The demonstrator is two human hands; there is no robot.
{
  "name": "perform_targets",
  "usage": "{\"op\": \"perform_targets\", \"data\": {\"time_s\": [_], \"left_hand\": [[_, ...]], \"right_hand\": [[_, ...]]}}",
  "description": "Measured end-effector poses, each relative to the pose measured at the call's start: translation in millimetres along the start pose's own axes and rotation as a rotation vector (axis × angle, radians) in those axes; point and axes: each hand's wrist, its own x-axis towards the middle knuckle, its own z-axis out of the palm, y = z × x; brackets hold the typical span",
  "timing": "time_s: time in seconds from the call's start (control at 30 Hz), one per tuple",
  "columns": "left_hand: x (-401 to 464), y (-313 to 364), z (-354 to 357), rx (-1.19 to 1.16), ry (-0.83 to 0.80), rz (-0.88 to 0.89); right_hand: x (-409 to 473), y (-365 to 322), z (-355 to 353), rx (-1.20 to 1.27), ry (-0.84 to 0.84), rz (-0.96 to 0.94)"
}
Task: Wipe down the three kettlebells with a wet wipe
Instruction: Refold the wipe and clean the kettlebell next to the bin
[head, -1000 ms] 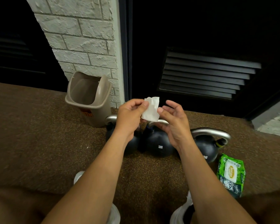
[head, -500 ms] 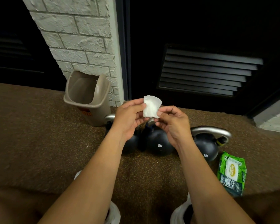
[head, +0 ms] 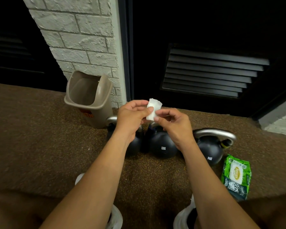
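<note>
A small folded white wet wipe [head: 153, 108] is held up in front of me. My left hand [head: 132, 116] pinches its left edge and my right hand [head: 173, 121] pinches its lower right edge. Below the hands, three black kettlebells with silver handles stand in a row on the brown floor. My left wrist covers most of the left kettlebell [head: 134, 143]. The middle kettlebell [head: 163, 147] is marked 12KG. The right kettlebell [head: 209, 150] stands beside the wipe pack.
A green wet wipe pack [head: 236, 176] lies on the floor at the right. A beige bin [head: 89, 100] with its lid off leans against the white brick pillar [head: 82, 40]. A dark louvred door [head: 210, 71] stands behind. My white shoes [head: 116, 217] show at the bottom.
Both hands have kept hold of the wipe, shifting their grip on it while it folds smaller. My right-hand fingers have curled in more.
</note>
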Motion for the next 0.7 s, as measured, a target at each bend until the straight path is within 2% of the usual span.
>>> {"op": "perform_targets", "data": {"time_s": [0.17,0.3,0.43,0.53,0.7], "left_hand": [[1.7,2.0,-1.7,-0.061,0.016,-0.007],[-2.4,7.3,-5.7,-0.109,-0.096,-0.047],[-2.2,9.2,-11.5,-0.116,-0.184,-0.046],[-1.3,10.1,-14.1,-0.087,-0.228,-0.023],[2.9,6.9,-13.9,0.046,-0.175,0.040]], "right_hand": [[-3.2,-5.3,3.4,-0.018,-0.073,-0.011],[-0.6,-4.5,3.1,0.076,-0.055,0.072],[1.8,-7.4,-1.8,0.156,-0.110,0.094],[3.5,-12.5,-3.6,0.084,-0.117,0.090],[9.9,-26.5,-8.6,-0.147,-0.141,0.089]]}}
